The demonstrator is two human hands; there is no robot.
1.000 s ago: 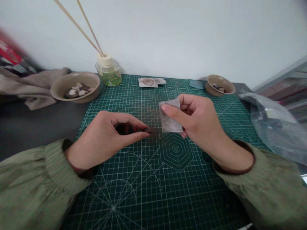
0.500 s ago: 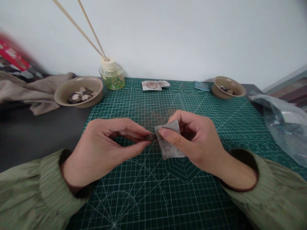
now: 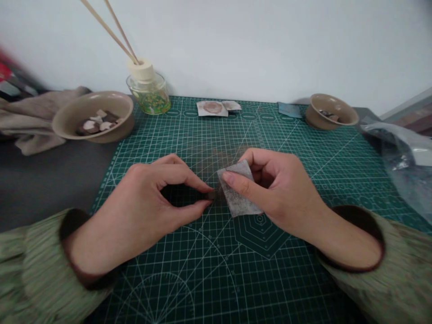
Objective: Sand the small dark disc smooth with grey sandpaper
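Over the middle of the green cutting mat (image 3: 216,270), my right hand (image 3: 276,189) pinches a small grey square of abrasive paper (image 3: 238,191) between thumb and fingers, tilted up toward me. My left hand (image 3: 151,202) is closed in a pinch, thumb against forefinger, on a small dark piece (image 3: 211,196) whose tip touches the left edge of the grey square. Most of that piece is hidden by my fingertips.
A tan bowl (image 3: 91,118) of pale and dark chips sits at the back left, a smaller bowl (image 3: 332,111) at the back right. A reed diffuser jar (image 3: 148,87), two paper scraps (image 3: 218,108), a blue scrap (image 3: 288,109), a cloth (image 3: 30,117) and a plastic bag (image 3: 401,157) ring the mat.
My hands came together: the right hand lowered the grey square toward the left hand, and the small piece now meets its edge. The view shifted slightly.
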